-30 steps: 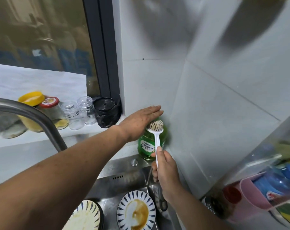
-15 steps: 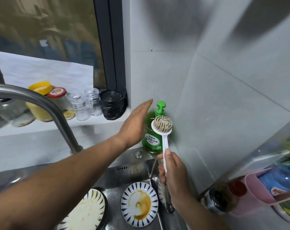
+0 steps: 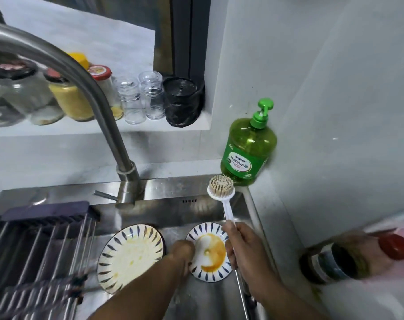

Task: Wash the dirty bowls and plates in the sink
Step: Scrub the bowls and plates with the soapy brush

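My right hand (image 3: pixel 244 247) is curled round the white handle of a dish brush (image 3: pixel 221 190), bristles up and tilted away from me. My left hand (image 3: pixel 182 252) reaches down with its fingers bent at the left rim of a sauce-stained plate (image 3: pixel 216 269); whether they grip it I cannot tell.

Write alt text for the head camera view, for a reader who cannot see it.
A person's right hand holds a white dish brush bristles-up over a steel sink, while the left hand reaches down to the edge of a small sauce-stained plate. A larger dirty plate lies beside it; a green soap bottle stands in the corner.
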